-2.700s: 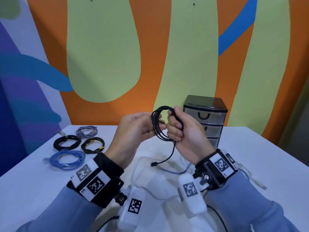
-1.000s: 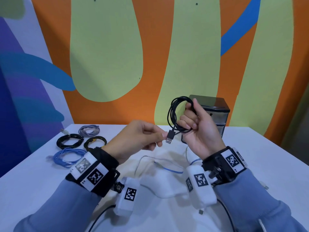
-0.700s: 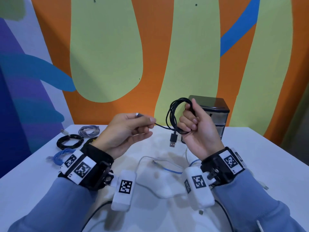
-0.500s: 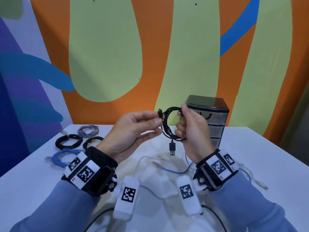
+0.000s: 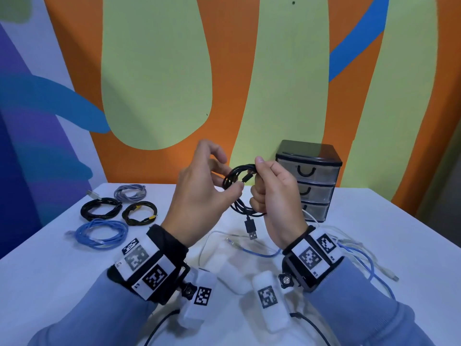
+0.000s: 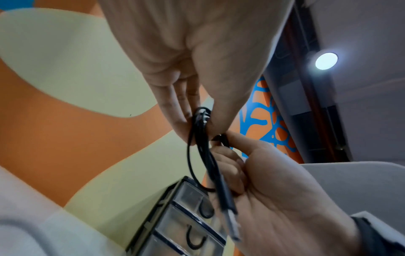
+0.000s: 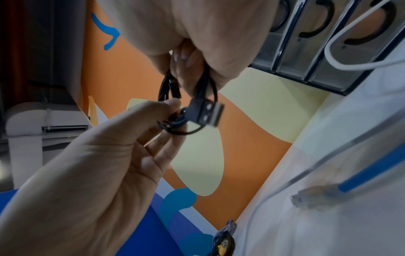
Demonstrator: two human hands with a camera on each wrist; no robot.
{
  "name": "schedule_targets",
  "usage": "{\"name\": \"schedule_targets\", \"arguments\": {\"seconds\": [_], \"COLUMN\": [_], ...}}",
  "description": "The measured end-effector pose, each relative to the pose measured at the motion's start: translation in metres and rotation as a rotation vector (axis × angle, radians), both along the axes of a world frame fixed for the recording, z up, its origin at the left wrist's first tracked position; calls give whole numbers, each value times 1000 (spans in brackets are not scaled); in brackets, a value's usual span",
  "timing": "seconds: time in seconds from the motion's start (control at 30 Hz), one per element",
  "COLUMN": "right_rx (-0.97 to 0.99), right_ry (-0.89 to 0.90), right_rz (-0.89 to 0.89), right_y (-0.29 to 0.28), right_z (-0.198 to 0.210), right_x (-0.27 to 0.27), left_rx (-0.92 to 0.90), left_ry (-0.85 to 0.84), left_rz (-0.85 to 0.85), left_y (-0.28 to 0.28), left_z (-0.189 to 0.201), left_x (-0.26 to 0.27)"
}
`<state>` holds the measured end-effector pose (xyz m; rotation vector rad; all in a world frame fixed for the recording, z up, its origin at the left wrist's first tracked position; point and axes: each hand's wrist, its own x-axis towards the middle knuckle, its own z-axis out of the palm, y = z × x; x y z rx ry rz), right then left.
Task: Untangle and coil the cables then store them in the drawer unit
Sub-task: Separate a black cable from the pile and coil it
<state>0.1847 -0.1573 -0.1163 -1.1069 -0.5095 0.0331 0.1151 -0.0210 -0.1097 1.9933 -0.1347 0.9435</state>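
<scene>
A black cable point(image 5: 237, 176) is wound into a small coil and held in the air between both hands. My left hand point(image 5: 233, 187) pinches the coil's left side between thumb and fingers point(image 6: 186, 119). My right hand point(image 5: 262, 186) grips its right side, thumb on top. The cable's USB plug point(image 5: 251, 229) hangs free below the coil and shows large in the right wrist view point(image 7: 206, 112). The three-drawer unit point(image 5: 309, 181), drawers closed, stands on the white table point(image 5: 50, 270) behind my right hand.
Several coiled cables lie at the table's left: grey point(image 5: 129, 192), black point(image 5: 99, 208), black-and-yellow point(image 5: 139, 213), blue point(image 5: 102, 233). A loose white cable point(image 5: 207, 245) and a loose blue cable point(image 5: 361, 258) sprawl under and right of my hands. A painted wall backs the table.
My left hand drew the cable's small end out to the left, brought it back to the coil and now pinches the coil's left side. The coil sits a little lower.
</scene>
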Motion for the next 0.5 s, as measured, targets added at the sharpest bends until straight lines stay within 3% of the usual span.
{"name": "schedule_targets", "arguments": {"seconds": [0.13, 0.23, 0.4, 0.5], "right_rx": [-2, -7, -22, -45], "right_ry": [-45, -59, -85, -108], "right_rz": [12, 22, -34, -24], "right_y": [0, 0, 0, 2], "right_z": [1, 0, -4, -7], "right_x": [-3, -3, 2, 2], "left_rx": [54, -20, -383, -554], "left_ry": [98, 174, 575, 655], "left_rz": [166, 190, -173, -391], "left_y": [1, 2, 8, 14], "left_z": [5, 3, 11, 14], "left_x": [-4, -1, -1, -4]}}
